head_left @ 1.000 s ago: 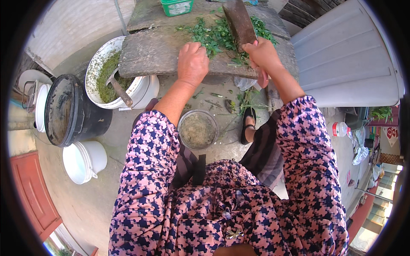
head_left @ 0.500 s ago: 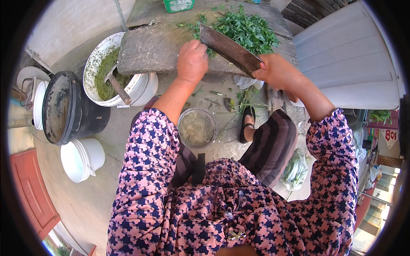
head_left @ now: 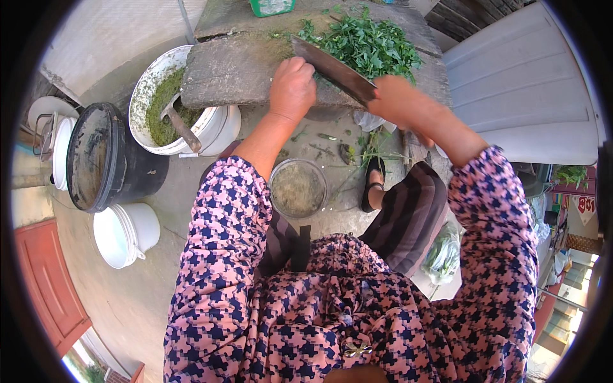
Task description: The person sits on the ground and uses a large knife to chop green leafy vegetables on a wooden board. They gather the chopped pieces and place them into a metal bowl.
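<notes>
My right hand (head_left: 401, 102), a little blurred, grips the handle end of a dark, broad-bladed cleaver (head_left: 335, 70). The blade slants up and left over the front of a weathered wooden board (head_left: 236, 70). Closed into a fist, my left hand (head_left: 293, 88) rests near the board's front edge, just left of the blade. What lies under its fingers is hidden. Behind the cleaver spreads a heap of leafy greens (head_left: 377, 48), cut into pieces.
Left of the board stands a white bucket (head_left: 142, 96) of chopped green mash with a wooden-handled tool (head_left: 182, 127) in it. A black bucket (head_left: 134, 153) and a smaller white bucket (head_left: 143, 226) are farther left. A round basin (head_left: 297, 188) sits below; a grey bin (head_left: 523, 76) stands right.
My right hand and the cleaver have shifted slightly up and left. My left hand stays closed by the blade. The whole view has moved a little.
</notes>
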{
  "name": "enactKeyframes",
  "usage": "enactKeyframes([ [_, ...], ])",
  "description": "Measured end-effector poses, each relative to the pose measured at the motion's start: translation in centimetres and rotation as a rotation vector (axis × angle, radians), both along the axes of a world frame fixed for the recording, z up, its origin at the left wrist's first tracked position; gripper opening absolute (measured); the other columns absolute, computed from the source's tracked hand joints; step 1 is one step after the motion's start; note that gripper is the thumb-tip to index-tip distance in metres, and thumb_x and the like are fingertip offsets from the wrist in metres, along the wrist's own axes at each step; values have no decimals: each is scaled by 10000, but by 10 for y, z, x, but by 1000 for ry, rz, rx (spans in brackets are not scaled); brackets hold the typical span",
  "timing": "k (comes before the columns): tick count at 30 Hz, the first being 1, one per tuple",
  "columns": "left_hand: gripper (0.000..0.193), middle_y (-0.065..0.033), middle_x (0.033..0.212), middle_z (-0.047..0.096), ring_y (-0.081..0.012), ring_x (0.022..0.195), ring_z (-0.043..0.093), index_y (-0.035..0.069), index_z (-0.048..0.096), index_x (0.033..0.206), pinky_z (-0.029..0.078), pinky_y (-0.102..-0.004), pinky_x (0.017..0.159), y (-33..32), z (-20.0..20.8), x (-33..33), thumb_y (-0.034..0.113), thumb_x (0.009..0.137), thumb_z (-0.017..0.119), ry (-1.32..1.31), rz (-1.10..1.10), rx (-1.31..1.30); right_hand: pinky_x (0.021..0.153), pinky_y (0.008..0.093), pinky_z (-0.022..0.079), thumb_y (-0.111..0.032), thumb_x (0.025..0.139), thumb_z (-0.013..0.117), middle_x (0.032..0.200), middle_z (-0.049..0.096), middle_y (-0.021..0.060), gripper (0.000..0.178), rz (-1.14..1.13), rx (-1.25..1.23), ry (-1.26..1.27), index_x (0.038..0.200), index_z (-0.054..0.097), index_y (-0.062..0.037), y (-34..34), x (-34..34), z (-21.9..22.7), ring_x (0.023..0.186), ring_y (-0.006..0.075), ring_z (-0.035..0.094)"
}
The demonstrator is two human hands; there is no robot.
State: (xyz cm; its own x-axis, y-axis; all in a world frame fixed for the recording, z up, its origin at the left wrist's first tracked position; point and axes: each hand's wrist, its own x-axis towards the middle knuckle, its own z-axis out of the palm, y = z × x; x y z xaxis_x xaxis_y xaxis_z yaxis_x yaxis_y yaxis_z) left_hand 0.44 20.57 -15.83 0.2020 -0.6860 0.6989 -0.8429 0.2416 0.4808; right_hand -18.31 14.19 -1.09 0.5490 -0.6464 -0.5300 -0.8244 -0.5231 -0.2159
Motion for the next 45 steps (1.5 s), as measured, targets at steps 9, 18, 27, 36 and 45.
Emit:
enactKeyframes([
  [9, 73, -130, 819, 543, -353, 808, 546, 33, 583, 748, 474, -431, 717, -2, -1, 0, 12, 696, 630, -8, -2, -13, 593, 442, 502, -218, 792, 655, 674, 614, 212, 262, -74, -94, -156, 813, 554, 23, -6, 2, -19, 600, 351, 631],
  [18, 235, -123, 955, 570, -352, 928, 550, 33, 633, 870, 459, -459, 793, 9, 11, -2, 171, 709, 734, -123, -2, 18, 539, 381, 495, -271, 804, 644, 579, 608, 120, 283, -528, 60, -502, 804, 569, 2, -21, -3, -41, 512, 247, 619],
  [27, 237, -150, 942, 588, -370, 907, 568, 18, 637, 934, 473, -440, 779, 12, 5, 8, 79, 713, 698, -13, 38, 67, 693, 480, 491, -275, 804, 650, 737, 632, 247, 302, -125, -178, -368, 815, 536, 5, 13, -34, -5, 715, 423, 622],
  [36, 83, -115, 813, 556, -345, 816, 560, 48, 610, 749, 468, -443, 722, 6, -1, 8, 46, 688, 666, -46, 41, 40, 713, 489, 473, -243, 799, 662, 785, 624, 255, 289, 36, -162, -212, 851, 551, 18, 16, -31, 2, 785, 462, 598],
  [45, 62, -114, 783, 540, -341, 788, 552, 46, 582, 709, 470, -443, 701, 6, 1, 7, 33, 685, 638, -30, 33, 42, 782, 475, 524, -247, 791, 654, 882, 678, 232, 288, 63, -94, -55, 902, 640, 18, 12, -18, 10, 870, 410, 656],
])
